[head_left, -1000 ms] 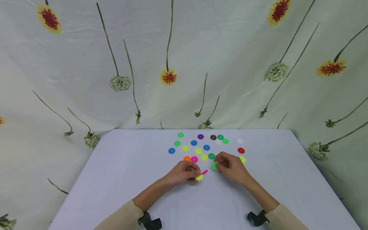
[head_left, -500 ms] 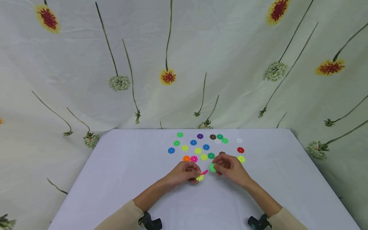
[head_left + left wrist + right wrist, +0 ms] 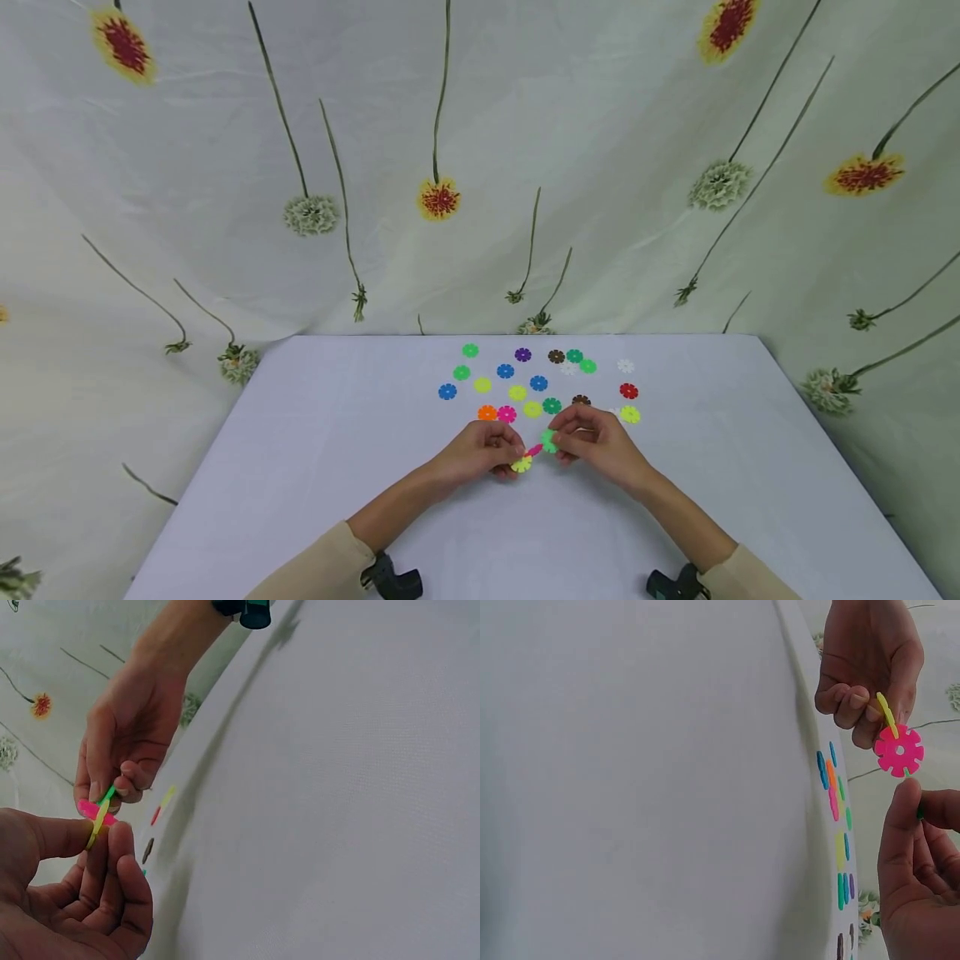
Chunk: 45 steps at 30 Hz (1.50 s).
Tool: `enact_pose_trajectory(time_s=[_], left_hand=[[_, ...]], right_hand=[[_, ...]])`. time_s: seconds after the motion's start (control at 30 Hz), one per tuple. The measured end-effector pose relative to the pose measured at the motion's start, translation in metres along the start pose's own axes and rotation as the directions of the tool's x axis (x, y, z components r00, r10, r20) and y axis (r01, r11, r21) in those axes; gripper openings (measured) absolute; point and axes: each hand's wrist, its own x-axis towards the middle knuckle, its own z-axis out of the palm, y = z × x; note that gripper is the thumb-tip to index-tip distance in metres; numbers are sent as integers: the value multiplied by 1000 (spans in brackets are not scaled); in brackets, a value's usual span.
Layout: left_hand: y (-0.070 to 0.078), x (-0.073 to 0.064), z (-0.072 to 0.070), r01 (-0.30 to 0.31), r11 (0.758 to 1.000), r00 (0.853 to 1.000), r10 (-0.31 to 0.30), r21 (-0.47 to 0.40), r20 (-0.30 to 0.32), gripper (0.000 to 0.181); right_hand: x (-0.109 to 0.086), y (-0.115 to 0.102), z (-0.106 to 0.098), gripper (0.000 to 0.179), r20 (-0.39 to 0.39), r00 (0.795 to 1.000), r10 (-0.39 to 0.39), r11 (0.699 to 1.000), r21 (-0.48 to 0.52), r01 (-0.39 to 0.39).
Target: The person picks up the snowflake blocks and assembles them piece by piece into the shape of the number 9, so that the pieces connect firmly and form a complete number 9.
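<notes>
Yellow notched disc (image 3: 522, 465) — pinched in my left hand (image 3: 483, 448), pink notched disc (image 3: 909, 754) joined to it; my right hand (image 3: 598, 440) pinches a green disc (image 3: 548, 439) at the pink edge — lower centre, head view.

By the raised pink disc (image 3: 900, 751), the right hand (image 3: 596, 439) covers part of a green disc (image 3: 548, 441) and the left hand (image 3: 483, 450) part of a yellow disc (image 3: 522, 465); whether green and pink interlock is too small to tell. Beyond the pink disc, a brown disc (image 3: 581, 400) is part-hidden by the right hand; on the pink disc's near side, both sleeves (image 3: 318, 568) run off the bottom edge.
</notes>
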Motion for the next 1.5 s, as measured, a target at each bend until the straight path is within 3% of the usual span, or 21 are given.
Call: enact_pose_trajectory(time_s=[0.27,0.57,0.77,0.93,1.17,1.5], left_hand=[[-2,2,3,-54,998,999,54,27,4,21],[0,1,6,-93,994,995,94,49,-21,20],[0,3,9,-60,998,998,61,32,-17,19],[2,2,8,-23,999,999,22,29,29,16],[4,1,7,-69,994,997,65,86,41,18],[8,4,3,-68,996,998,67,52,15,22]], right_hand=[[0,-2,4,27,5,1000,12,1000,3,-12],[-1,-3,6,24,-3,1000,-26,999,-40,26],[-2,-2,6,21,-3,998,-64,997,-40,64],[-1,-1,6,24,42,996,-81,997,-9,82],[0,-2,7,30,52,994,-93,996,12,92],[-1,-4,13,32,94,991,-91,994,71,84]])
